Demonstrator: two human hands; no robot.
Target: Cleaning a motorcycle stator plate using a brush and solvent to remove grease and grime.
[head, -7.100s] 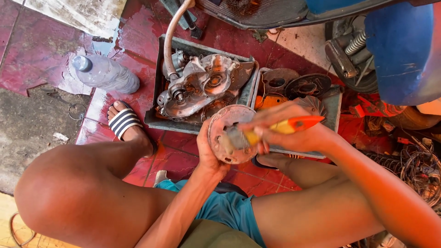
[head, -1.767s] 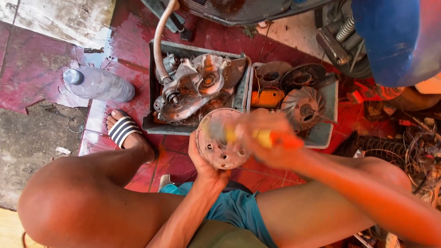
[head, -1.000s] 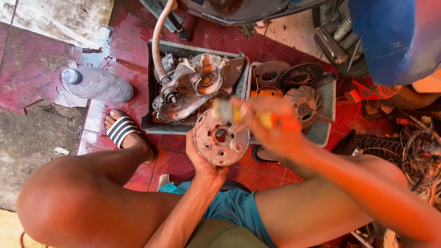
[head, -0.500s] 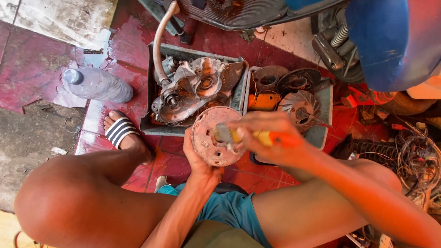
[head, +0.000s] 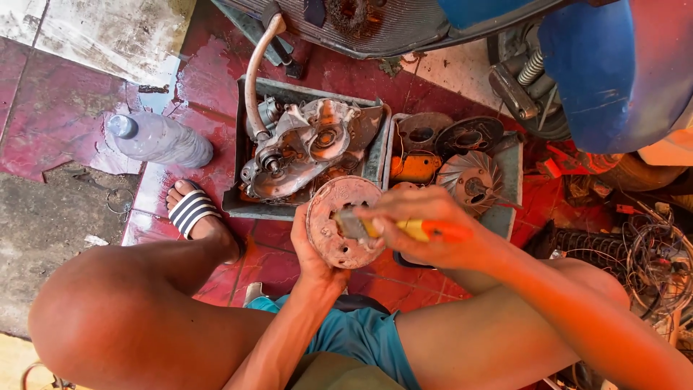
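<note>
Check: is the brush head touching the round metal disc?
Touching. The head view shows the brush, held in the right hand, with its bristles pressed on the face of the disc, which the left hand holds.

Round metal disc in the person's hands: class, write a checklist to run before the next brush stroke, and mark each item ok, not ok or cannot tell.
1. Left hand grips the round metal disc from below: ok.
2. Right hand holds the brush by its yellow and orange handle: ok.
3. Bristles touch the disc face: ok.
4. Disc held above the grey tray edge: ok.
5. Disc face fully clean: cannot tell.
6. Plastic bottle lies clear of the hands: ok.
</note>
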